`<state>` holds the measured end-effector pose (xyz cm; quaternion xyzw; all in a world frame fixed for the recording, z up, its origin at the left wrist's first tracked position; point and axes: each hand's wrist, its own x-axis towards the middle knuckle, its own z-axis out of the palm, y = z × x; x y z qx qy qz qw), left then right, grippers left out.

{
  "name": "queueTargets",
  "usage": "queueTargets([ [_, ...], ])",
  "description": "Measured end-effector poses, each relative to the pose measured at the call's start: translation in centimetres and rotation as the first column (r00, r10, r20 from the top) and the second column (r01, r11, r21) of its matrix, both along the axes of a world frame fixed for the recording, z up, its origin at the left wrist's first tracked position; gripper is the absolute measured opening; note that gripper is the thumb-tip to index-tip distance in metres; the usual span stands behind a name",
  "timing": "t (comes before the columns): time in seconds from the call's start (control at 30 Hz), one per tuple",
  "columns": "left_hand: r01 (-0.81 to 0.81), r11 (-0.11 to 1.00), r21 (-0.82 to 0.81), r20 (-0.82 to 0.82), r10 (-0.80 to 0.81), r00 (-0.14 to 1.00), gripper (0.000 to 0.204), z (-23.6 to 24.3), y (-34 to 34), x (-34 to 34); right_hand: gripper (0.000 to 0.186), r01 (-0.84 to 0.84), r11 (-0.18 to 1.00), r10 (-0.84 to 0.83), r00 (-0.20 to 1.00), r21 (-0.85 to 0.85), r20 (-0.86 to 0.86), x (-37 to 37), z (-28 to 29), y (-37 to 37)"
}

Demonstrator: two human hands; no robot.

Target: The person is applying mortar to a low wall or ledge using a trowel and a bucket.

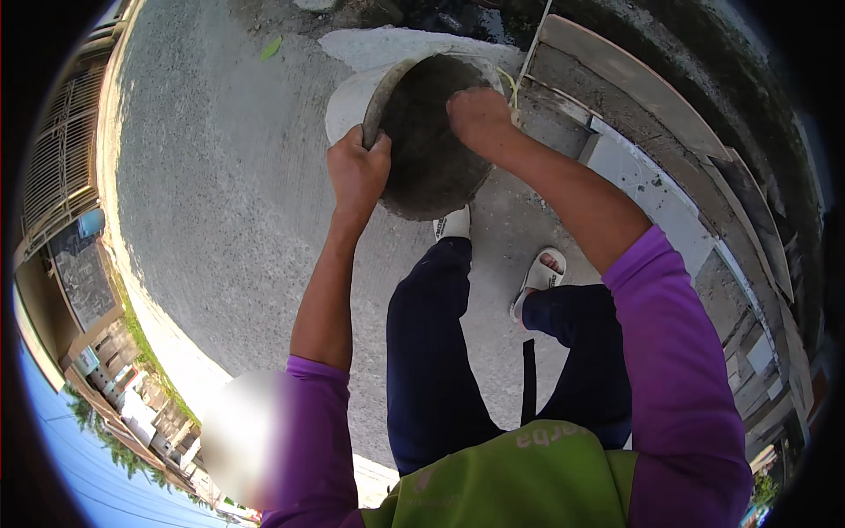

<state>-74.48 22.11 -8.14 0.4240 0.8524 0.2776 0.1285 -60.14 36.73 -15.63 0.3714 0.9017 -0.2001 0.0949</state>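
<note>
Left hand (356,172) grip clenched on mortar pan (431,150) rim at 9 o'clock; right hand (480,114) grip, fingers hidden, at 1 o'clock; state unclear.

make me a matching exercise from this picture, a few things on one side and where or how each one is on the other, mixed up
Things:
1. left hand
2. right hand
3. sandals
4. sleeves

States or places:
a. purple, pushed up the arms
b. white, on the feet on the concrete ground
c. gripping the near rim of the round pan
d. resting on the far rim of the pan, by the grey boards

Pairs: 1-c, 2-d, 3-b, 4-a
</note>
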Motion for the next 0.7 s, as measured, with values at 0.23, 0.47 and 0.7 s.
queueTargets([
  [0.23, 0.047, 0.998, 0.033, -0.041, -0.046, 0.998, 0.025, -8.8, 0.3, -3.1, 0.026, -0.172, 0.980, 0.151, 0.969, 0.096, 0.195, -8.9, -13.5, 1.0],
  [0.47, 0.186, 0.975, 0.124, -0.011, -0.186, 0.982, 0.025, -12.2, -0.4, -2.7, 0.026, -0.365, 0.927, 0.372, 0.925, -0.088, 0.077, -6.4, -20.3, -1.2],
  [0.7, 0.159, 0.966, 0.202, 0.030, -0.169, 0.985, 0.024, -13.6, 1.2, -1.9, 0.027, -0.263, 0.939, 0.272, 0.962, -0.222, 0.010, -4.5, -20.1, -3.4],
])
